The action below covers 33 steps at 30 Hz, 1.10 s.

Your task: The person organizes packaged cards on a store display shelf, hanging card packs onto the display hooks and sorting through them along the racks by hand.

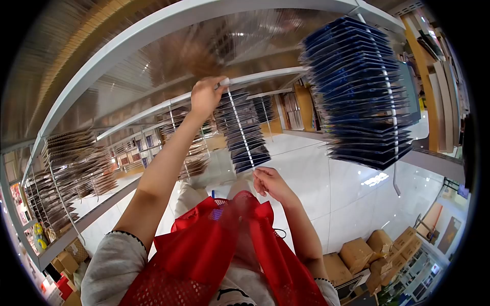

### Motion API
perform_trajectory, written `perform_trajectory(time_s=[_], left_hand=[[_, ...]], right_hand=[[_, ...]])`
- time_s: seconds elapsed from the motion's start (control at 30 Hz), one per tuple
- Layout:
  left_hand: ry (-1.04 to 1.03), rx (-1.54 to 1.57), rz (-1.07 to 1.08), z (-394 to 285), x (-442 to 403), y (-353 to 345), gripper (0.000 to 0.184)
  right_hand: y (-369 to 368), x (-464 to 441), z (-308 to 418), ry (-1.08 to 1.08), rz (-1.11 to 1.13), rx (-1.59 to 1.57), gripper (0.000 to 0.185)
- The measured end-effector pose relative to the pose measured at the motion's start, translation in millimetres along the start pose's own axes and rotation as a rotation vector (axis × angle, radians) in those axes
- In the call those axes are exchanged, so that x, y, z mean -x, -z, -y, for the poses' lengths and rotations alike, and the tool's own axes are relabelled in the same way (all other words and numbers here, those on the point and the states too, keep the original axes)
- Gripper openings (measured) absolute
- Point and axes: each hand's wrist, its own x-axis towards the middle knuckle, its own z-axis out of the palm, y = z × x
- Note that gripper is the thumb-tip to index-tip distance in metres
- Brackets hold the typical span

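The person's left hand (206, 97) is raised at the upper middle of the frame, its fingers closed on the white bracket (224, 81) at the top end of a white rod (241, 121). The rod slants down toward the middle of the frame, and a row of dark packets (252, 148) hangs along it, one behind another. The right hand (273, 184) is just right of the frame's middle, at the rod's lower end; its fingers are curled in close together — whether they pinch the tip or only touch it, one cannot tell.

The bracket is at a pale rail (265, 76) that crosses the upper part of the frame. A wider white bar (168, 16) arches above it. At the upper right, a much larger-looking stack of dark blue packets (352, 97) hangs on another rod, well apart from both hands. Brownish packets (69, 148) hang in rows at the left, most of them too small to make out.

The person wears a red apron (196, 250) over a grey top (112, 273). Below lies a pale, glossy floor (306, 163), with cardboard boxes (357, 252) piled at the lower right — and shelves (441, 102) at the right edge.
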Motion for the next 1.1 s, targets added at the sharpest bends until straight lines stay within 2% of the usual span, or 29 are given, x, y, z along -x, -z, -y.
perform_trajectory(time_s=[0.2,0.33,0.43,0.47,0.57,0.6,0.67,0.7,0.73,0.77,0.8,0.83,0.9,0.93,1.0,1.03,1.1], left_hand=[[0.084,-0.059,0.118,8,2,0,0.029],[0.042,-0.016,0.065,18,7,-10,0.027],[0.014,-0.099,0.090,16,5,-8,0.028],[0.002,-0.091,0.116,14,5,-5,0.030],[-0.319,-0.076,0.019,-30,5,14,0.035],[-0.438,-0.012,0.017,-54,2,24,0.041],[-0.645,0.015,-0.148,-124,-24,57,0.038],[-0.730,0.030,-0.265,-153,-45,70,0.037],[-0.788,0.061,-0.368,-184,-69,85,0.036],[-0.769,0.100,-0.428,-214,-88,97,0.038],[-0.686,0.134,-0.452,-237,-100,100,0.029],[-0.703,0.085,-0.459,-250,-109,100,0.026],[-0.731,-0.015,-0.481,-270,-127,99,0.020],[-0.782,-0.079,-0.527,-272,-137,95,0.018],[-0.742,-0.253,-0.407,-270,-152,92,0.020],[-0.713,-0.341,-0.342,-270,-153,92,0.021],[-0.655,-0.287,-0.224,-273,-156,91,0.025]], right_hand=[[-18,-16,-1,-0.098,-0.032,0.056,0.022],[1,-39,-37,-0.013,-0.059,-0.021,0.027],[-1,-39,-39,-0.062,-0.089,-0.094,0.028],[-1,-32,-34,-0.075,-0.131,-0.019,0.030],[6,13,7,-0.058,-0.187,0.232,0.035],[13,33,20,0.010,-0.234,0.278,0.037],[13,88,66,0.269,-0.264,0.310,0.042],[13,112,86,0.195,-0.339,0.108,0.044],[13,136,101,0.256,-0.337,-0.099,0.044],[11,157,114,0.449,-0.250,-0.144,0.050],[9,176,129,0.487,-0.204,-0.180,0.056],[1,191,141,0.530,-0.238,-0.185,0.057],[-10,210,162,0.588,-0.165,-0.278,0.054],[-20,216,172,0.567,-0.223,-0.251,0.049],[-36,222,187,0.516,-0.339,-0.203,0.039],[-34,221,190,0.506,-0.327,-0.206,0.034],[-30,217,193,0.481,-0.300,-0.209,0.025]])
